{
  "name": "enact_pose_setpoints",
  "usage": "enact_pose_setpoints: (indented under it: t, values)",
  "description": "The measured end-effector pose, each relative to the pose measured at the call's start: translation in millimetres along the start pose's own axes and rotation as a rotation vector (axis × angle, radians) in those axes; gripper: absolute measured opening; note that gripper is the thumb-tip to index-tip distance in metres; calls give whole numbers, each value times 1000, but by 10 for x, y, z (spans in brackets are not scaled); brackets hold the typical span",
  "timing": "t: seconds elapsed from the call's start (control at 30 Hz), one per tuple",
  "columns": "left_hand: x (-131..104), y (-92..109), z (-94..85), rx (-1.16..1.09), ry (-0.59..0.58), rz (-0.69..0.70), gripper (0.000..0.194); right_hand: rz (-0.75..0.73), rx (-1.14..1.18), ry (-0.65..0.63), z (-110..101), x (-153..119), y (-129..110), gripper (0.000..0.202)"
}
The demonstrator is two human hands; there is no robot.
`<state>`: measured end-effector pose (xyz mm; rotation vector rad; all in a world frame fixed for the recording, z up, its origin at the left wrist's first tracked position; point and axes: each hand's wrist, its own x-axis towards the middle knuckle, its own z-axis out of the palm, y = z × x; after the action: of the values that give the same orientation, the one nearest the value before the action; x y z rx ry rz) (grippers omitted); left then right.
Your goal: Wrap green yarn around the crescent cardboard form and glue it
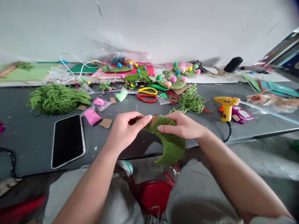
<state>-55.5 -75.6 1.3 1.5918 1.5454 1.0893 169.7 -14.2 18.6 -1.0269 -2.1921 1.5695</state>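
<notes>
Between my hands, at the table's front edge, is a crescent-shaped piece of cardboard wrapped in green yarn. A bare brown strip of the cardboard shows near its top, between my two thumbs. My left hand pinches the left end, thumb on top and fingers tucked behind. My right hand grips the upper right part, its thumb lying across the wound yarn. The fingers under the crescent are hidden. Its lower tip hangs past the table edge above my lap.
A smartphone lies at left, with a heap of green yarn behind it. Red-and-yellow scissors, a loose yarn tangle and pompom-trimmed green shapes lie farther back. A yellow glue gun stands right, its cord running over the edge.
</notes>
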Motion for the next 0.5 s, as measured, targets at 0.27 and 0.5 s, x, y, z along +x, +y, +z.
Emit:
enact_pose_setpoints:
  t: [0.27,0.5]
  values:
    - [18,-59,-111,-174,-177,-62,44,44,123,-31,-56,-19,-30,33]
    - [14,-45,-114,-250,-379,-71,29,31,133,-129,-165,-35,23,35]
